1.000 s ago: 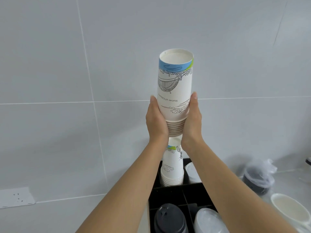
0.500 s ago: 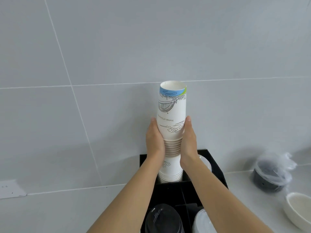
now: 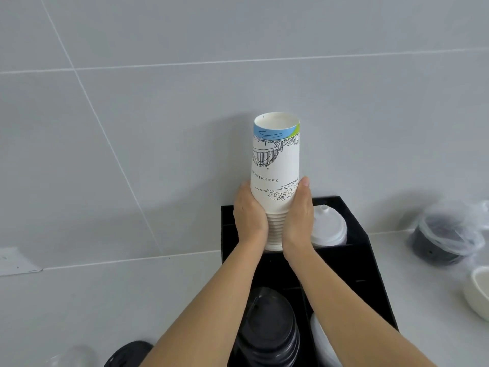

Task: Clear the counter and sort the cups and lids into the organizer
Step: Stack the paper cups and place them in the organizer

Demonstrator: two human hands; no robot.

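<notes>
We clasp the stack of paper cups [image 3: 276, 165] between both palms: our left hand [image 3: 248, 214] is wrapped around its left side, our right hand [image 3: 298, 215] around its right, fingers curled against the nested rims. The stack stands upside down, its lower end inside the back-left compartment of the black organizer [image 3: 370, 263]. White lids [image 3: 329, 226] fill the organizer's back-right compartment, black lids [image 3: 267, 324] its front-left one. A bagged black container [image 3: 444, 239] lies right of the organizer.
</notes>
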